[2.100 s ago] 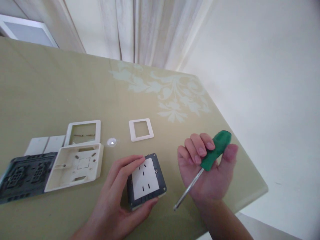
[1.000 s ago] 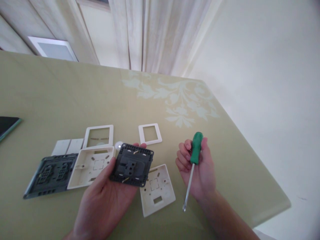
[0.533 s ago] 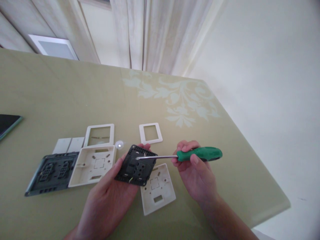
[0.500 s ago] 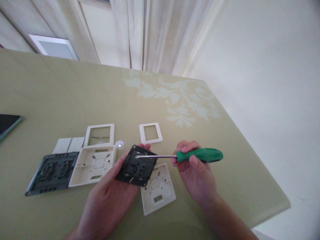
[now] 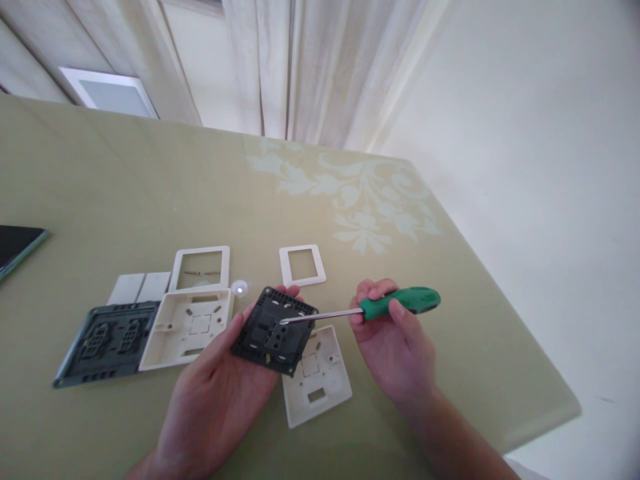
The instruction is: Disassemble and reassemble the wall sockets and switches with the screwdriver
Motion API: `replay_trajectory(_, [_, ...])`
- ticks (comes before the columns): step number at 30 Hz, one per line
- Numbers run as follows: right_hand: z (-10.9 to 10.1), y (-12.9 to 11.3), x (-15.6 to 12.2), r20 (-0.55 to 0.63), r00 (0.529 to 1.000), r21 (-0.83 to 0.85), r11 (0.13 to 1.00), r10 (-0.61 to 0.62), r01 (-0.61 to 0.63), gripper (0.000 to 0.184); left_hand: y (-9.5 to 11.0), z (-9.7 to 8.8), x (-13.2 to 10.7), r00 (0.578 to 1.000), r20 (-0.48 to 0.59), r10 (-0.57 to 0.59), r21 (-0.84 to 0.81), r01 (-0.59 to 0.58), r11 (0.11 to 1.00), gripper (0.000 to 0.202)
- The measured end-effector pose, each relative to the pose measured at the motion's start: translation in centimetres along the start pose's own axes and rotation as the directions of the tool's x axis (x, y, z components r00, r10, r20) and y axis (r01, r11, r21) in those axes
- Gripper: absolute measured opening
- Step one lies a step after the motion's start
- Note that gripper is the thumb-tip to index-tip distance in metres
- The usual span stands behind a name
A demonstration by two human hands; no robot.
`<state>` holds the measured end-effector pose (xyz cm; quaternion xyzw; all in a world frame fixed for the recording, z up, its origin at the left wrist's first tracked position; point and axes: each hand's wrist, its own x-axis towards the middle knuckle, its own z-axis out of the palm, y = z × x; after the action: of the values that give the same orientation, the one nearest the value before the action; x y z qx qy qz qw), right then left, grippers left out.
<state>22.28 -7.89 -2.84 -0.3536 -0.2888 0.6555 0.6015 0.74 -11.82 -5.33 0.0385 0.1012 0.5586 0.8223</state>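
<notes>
My left hand (image 5: 215,400) holds a black socket module (image 5: 274,330) with its back side up, tilted above the table. A green-handled screwdriver (image 5: 400,301) is gripped in my right hand (image 5: 395,347), lying nearly level. Its metal tip touches the upper middle of the module's back. Under the module a white back box (image 5: 317,387) lies open side up on the olive table (image 5: 150,193).
To the left lie a second white back box (image 5: 187,328), a dark switch module (image 5: 100,341), two white rocker plates (image 5: 137,288) and a white frame (image 5: 201,269). A smaller white frame (image 5: 302,265) and a small round clear piece (image 5: 239,288) lie behind. A dark flat device (image 5: 15,243) sits far left.
My left hand lifted the socket module off the white back box and turned its back side up. My right hand swung the screwdriver level and brought its tip to the module.
</notes>
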Motion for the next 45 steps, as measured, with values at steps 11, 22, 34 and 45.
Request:
replay_trajectory(11, [0.1, -0.1, -0.1, -0.03, 0.998, 0.027, 0.999, 0.047, -0.046, 0.023, 0.0, 0.0, 0.1, 1.0, -0.021, -0.013, -0.004, 0.013, 1.0, 0.055])
replay_trajectory(22, [-0.1, -0.2, 0.4, -0.128, 0.988, 0.073, 0.994, 0.086, -0.077, 0.027, 0.2, -0.1, -0.3, 0.999, 0.005, -0.041, -0.095, 0.041, 0.995, 0.053])
replay_trajectory(34, [-0.1, -0.3, 0.1, -0.086, 0.996, -0.026, 1.0, -0.016, 0.014, 0.018, 0.1, 0.1, 0.0, 0.999, -0.014, -0.03, -0.082, 0.029, 0.996, 0.051])
replay_trajectory(45, [-1.0, 0.9, -1.3, 0.307, 0.951, -0.206, 0.978, 0.035, 0.031, 0.014, 0.3, 0.0, -0.1, 0.999, -0.025, -0.034, -0.056, 0.032, 0.998, 0.049])
